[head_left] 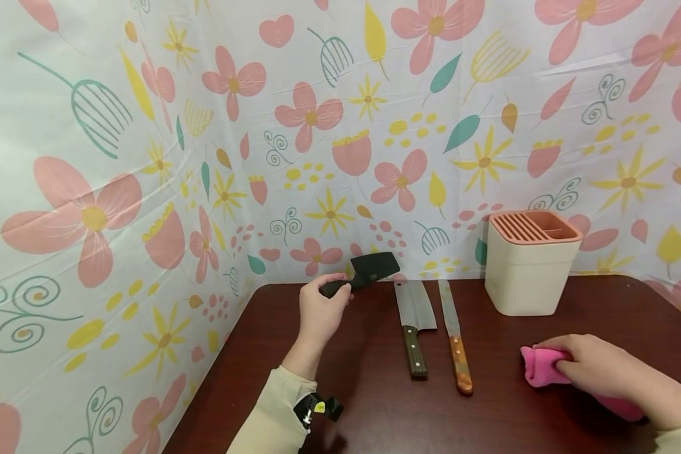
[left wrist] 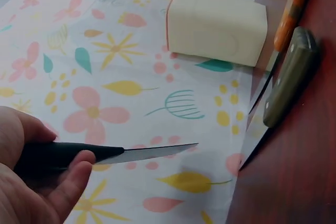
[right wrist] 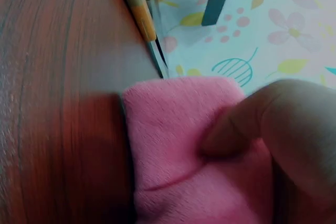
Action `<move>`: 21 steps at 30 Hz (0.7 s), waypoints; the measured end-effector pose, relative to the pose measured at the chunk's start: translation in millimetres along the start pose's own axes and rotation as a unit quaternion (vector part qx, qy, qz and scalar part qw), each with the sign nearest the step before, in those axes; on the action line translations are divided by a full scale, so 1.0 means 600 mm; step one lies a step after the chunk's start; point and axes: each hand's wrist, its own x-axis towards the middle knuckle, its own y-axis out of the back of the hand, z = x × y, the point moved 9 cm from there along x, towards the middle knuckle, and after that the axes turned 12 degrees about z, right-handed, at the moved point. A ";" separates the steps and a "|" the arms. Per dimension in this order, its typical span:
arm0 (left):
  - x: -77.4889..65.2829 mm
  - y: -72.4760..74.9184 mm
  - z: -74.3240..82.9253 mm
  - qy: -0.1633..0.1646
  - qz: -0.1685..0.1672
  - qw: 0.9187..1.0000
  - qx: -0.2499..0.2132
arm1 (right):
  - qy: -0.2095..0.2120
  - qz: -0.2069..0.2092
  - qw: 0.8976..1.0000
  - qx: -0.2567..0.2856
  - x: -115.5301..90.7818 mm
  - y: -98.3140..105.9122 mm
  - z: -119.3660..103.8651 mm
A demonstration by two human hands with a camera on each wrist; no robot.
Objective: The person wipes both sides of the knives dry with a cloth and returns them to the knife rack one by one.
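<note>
My left hand [head_left: 321,312] grips the black handle of a small cleaver-shaped knife [head_left: 376,267], raised over the back left of the table. Its dark, broad blade points right and slightly up; the left wrist view shows it nearly edge-on, with the thumb along the handle [left wrist: 68,156]. At the right, my right hand [head_left: 607,371] holds a folded pink cloth [head_left: 545,367] low over the table, thumb pressed on top. The hand covers part of the cloth. Between my hands lie a cleaver [head_left: 415,309] with a dark green handle and a long narrow knife [head_left: 459,359] with an orange-brown handle.
A cream knife holder [head_left: 526,280] with a slotted orange top stands at the back right of the dark brown table [head_left: 374,410]. A floral sheet [head_left: 340,170] hangs right behind the table and along its left side. Both lying knives have their blades toward the back.
</note>
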 end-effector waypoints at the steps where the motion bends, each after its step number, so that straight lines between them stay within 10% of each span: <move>1: 0.002 0.001 0.005 -0.005 0.004 1.000 -0.006 | 0.003 -0.009 1.000 0.007 -0.001 0.000 0.001; 6: 0.019 -0.005 0.033 -0.039 0.015 0.999 -0.026 | 0.045 -0.006 0.999 0.027 -0.001 0.023 -0.005; 12: 0.056 -0.032 0.072 -0.066 -0.001 0.998 -0.008 | 0.043 0.095 0.994 -0.023 0.046 0.126 -0.011; 21: 0.134 -0.091 0.171 -0.103 -0.011 0.995 0.007 | 0.111 0.255 0.960 -0.032 0.121 0.240 -0.022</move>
